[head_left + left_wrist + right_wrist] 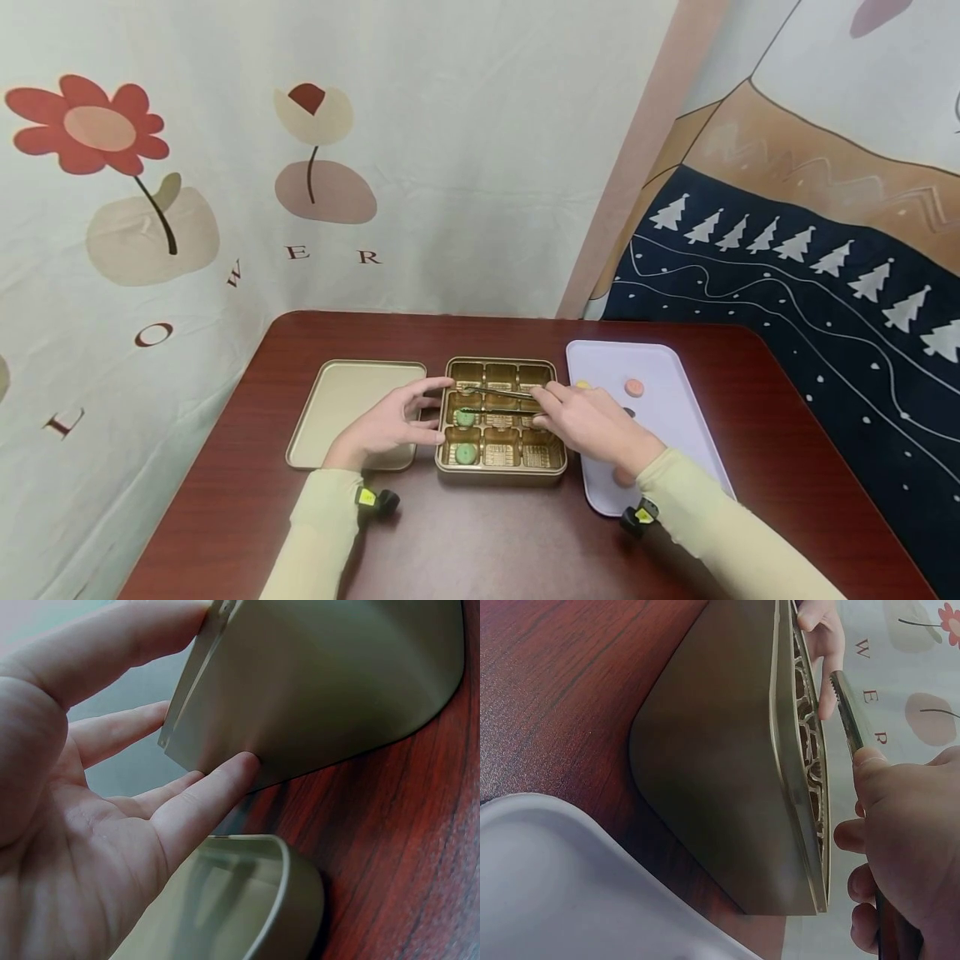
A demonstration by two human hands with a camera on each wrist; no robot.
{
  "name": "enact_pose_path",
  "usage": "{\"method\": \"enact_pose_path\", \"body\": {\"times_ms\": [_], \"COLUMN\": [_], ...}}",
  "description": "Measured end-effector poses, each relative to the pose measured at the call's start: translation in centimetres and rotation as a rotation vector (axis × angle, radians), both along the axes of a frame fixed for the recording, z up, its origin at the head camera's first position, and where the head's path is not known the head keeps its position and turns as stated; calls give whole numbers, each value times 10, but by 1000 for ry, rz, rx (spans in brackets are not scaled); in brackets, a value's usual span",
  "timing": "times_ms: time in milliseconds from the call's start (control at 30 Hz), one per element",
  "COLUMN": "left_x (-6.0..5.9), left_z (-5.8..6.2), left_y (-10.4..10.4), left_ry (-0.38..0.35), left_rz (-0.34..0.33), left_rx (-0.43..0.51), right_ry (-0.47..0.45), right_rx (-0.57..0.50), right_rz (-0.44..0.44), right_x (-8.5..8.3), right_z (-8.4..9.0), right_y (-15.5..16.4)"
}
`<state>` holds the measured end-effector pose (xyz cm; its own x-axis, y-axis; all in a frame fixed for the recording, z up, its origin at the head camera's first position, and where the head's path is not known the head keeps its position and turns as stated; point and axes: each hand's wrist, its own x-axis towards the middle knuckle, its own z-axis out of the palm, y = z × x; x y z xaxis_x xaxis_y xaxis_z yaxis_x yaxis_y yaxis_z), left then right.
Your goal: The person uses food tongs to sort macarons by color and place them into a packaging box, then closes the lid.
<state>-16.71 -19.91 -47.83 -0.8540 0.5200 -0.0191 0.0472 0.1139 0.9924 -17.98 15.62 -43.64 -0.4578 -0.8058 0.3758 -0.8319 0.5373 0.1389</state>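
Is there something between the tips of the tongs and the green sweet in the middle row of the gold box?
Nothing visible. The tongs, held by the right hand, reach the green sweet in the gold box directly.

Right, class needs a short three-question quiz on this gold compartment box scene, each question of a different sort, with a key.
1. True or false: the right hand holds tongs over the gold box.
2. How many green pieces lie in the box?
3. The left hand touches: A the box's left side, B the lilac tray, C the gold lid only.

Key: 1 true; 2 two; 3 A.
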Motion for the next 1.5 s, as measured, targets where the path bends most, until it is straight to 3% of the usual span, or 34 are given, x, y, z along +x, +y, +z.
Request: {"method": "enact_pose_path", "body": {"times_ms": [433,1233,1500], "left_x": [1,0,-1], "left_z": [-2,0,-2], "left_y": [0,-1,-1], "left_ry": [11,5,4], "left_rz": [-10,-10,-7], "left_rx": [3,9,2], "right_ry": [-9,-232,-142], "right_rx": [-3,59,-14], "right_rz": [-6,-224,-200], "right_x": [1,15,18], "right_z": [-1,18,11], "right_y": [4,67,100]}}
